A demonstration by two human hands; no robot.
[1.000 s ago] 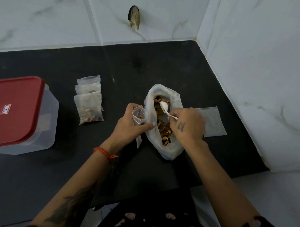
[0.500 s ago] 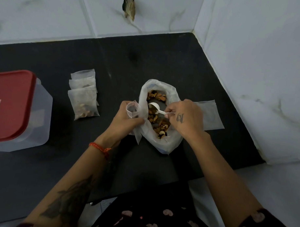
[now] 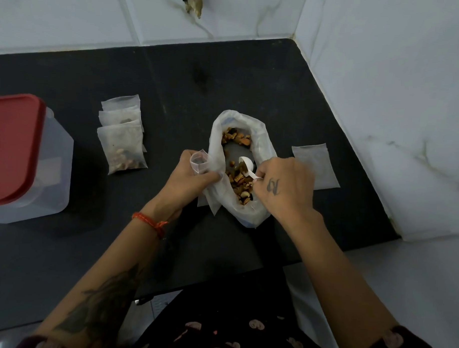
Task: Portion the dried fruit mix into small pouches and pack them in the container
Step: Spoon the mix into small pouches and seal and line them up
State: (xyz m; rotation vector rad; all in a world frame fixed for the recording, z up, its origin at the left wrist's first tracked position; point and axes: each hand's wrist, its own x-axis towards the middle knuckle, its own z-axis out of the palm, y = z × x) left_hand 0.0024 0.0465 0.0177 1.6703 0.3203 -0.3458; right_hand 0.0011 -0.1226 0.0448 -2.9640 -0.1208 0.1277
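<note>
— Can you read anything on your things?

— Only one mark: the tattoo on the back of your right hand, dark cursive strokes that look like two letters, too stylised for you to make out for certain.

— Any label or brand elsewhere?

— None you can read on the pouches, the bag or the red lid.

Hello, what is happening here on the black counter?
A person is portioning dried fruit mix. The left hand holds a small pouch open beside the big bag, while the right hand holds a white spoon in the mix. Three pouches lie to the left, near the container, whose red lid is on. Another pouch lies to the right.
</note>
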